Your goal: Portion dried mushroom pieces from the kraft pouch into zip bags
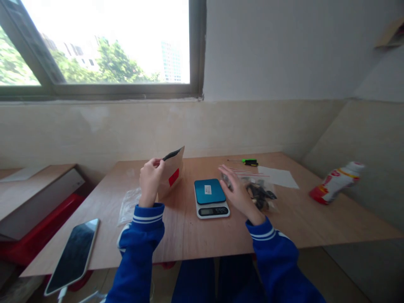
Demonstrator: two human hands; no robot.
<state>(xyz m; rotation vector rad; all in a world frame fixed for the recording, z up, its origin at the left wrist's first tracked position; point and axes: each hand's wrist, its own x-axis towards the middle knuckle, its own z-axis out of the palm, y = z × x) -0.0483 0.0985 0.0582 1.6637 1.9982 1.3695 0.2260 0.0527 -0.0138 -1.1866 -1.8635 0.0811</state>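
My left hand [152, 179] is closed on the top edge of a brown paper pouch [164, 185], which stands tilted on the table. The pouch has a red label and a dark inside showing at its mouth. Just right of the kitchen scale [213, 212], my right hand [235, 189] hovers with its fingers stretched out and holds nothing. The scale has a blue top with a small white sticker and a display at the front. Partly behind my right hand lies a clear plastic bag [261, 193] of dark small items, too blurred to name.
Clear plastic packaging [129, 206] lies left of the pouch. A phone [74, 252] with a cable overhangs the table's front left edge. Screwdrivers [251, 163] and white paper [277, 176] lie at the back right. A red and white bottle [336, 183] stands far right.
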